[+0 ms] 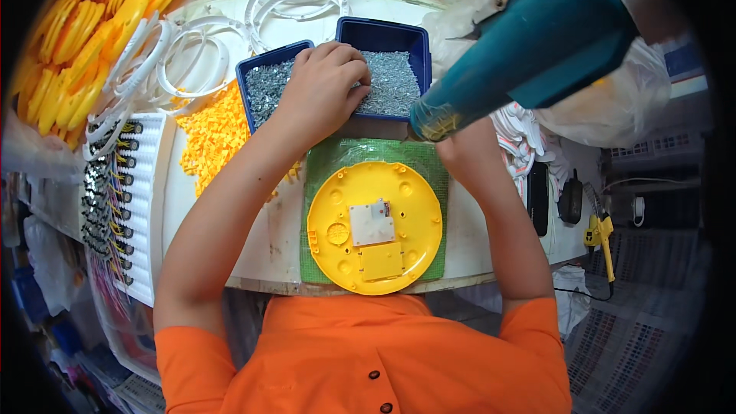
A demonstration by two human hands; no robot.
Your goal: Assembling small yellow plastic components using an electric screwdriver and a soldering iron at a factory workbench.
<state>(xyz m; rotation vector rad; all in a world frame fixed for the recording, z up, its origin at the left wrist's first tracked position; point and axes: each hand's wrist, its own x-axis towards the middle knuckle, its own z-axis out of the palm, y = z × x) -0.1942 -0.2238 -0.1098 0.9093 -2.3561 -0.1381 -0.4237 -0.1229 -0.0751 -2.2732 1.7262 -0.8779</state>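
Over the rim between two dark blue bins, my left hand (326,92) curls its fingers down to the small silver screws (391,80) in the right bin (423,38). Its fingertips are close together; what they pinch, if anything, is hidden. My right hand (465,152) is at the narrow lower end of a large teal power tool (529,38), whose body hides its fingers. Nearer me, a round yellow plastic cover (418,218) lies inside up on a green mat (314,270). A white box-like part (372,222) and a yellow rectangular part (381,261) sit in it.
Small orange-yellow parts (211,146) are heaped left of the bins. Beyond stand white rings (299,0) and stacked yellow covers (77,38). A white ribbed tray (142,207) carries wired parts. At right lie white cables (517,134), a black case (537,199) and a yellow-handled tool (602,241).
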